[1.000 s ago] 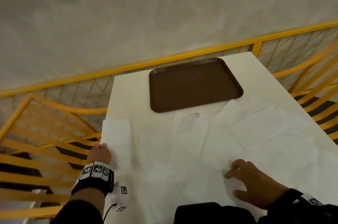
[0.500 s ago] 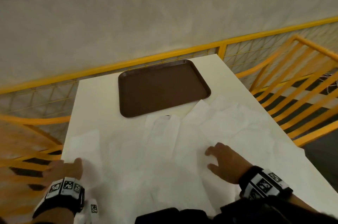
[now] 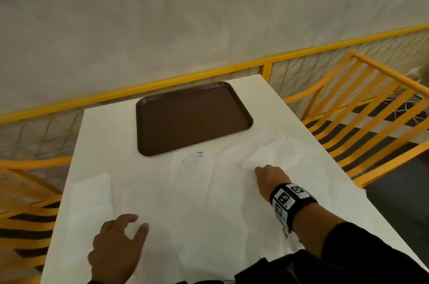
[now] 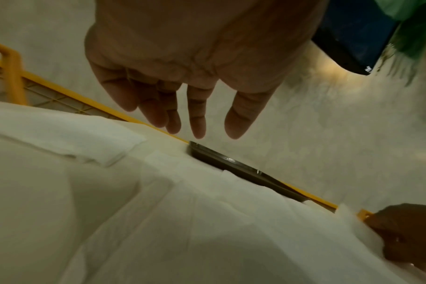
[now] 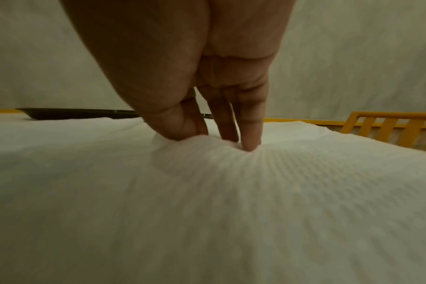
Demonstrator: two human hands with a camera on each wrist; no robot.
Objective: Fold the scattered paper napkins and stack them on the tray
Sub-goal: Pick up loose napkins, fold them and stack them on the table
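Note:
Several white paper napkins point(image 3: 197, 191) lie spread and overlapping across the near half of the white table point(image 3: 111, 126). The brown tray point(image 3: 192, 119) sits bare at the far side, its edge showing as the tray point(image 5: 73, 113) in the right wrist view. My right hand point(image 3: 257, 171) reaches over the right-hand napkin point(image 3: 276, 153). In the right wrist view my right hand point(image 5: 207, 139) pinches up a small ridge of that napkin point(image 5: 231, 192) between thumb and fingers. My left hand point(image 3: 137, 223) hovers with relaxed fingers over the near napkins. The left hand point(image 4: 207, 132) holds nothing.
One narrow folded napkin point(image 3: 92, 188) lies near the table's left edge. A yellow mesh railing point(image 3: 209, 75) runs behind the table, below a grey wall. Yellow slatted chairs point(image 3: 371, 109) stand at the right and left sides.
My left hand left the folded napkin at the left edge and came in over the middle napkins. My right hand reached forward and right and pinched a napkin. The view swung right.

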